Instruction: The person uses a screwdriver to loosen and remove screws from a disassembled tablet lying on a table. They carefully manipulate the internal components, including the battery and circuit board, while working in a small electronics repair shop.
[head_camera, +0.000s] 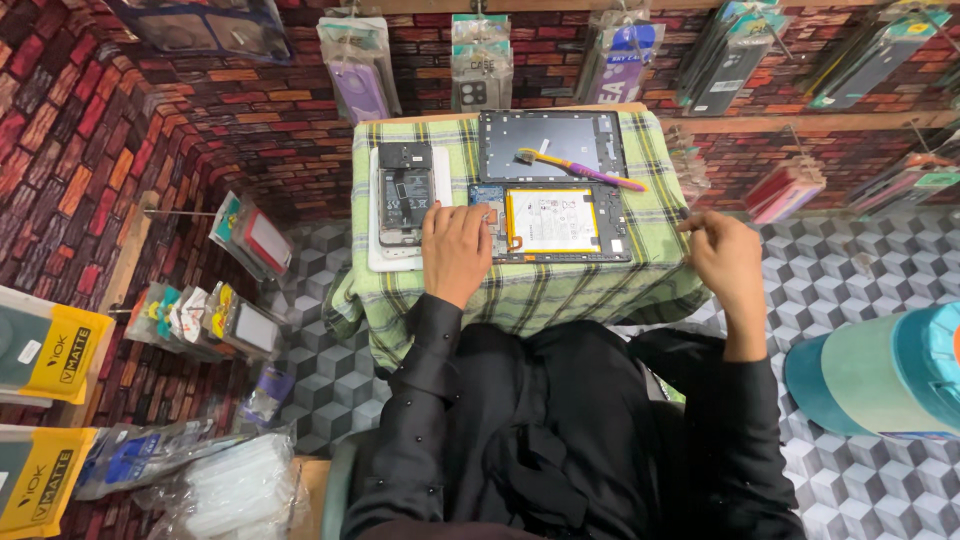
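An opened tablet (560, 222) with a yellow-edged white battery lies on the green plaid cloth (520, 290) of a small table. My left hand (455, 250) rests palm down on the tablet's left end, fingers together. Off the table's right edge, my right hand (725, 262) hovers with fingers curled; whether it pinches something small I cannot tell. Behind the tablet lies its dark screen panel (552, 143) with a purple-handled, yellow-headed brush (580, 169) across it. An opened phone (404, 195) sits on a white pad at the left.
Packaged phone cases (482, 60) hang on the brick-patterned wall behind and to the left. A teal and green container (885, 375) stands on the cube-patterned floor at right. Clear plastic bags (240, 490) lie at lower left.
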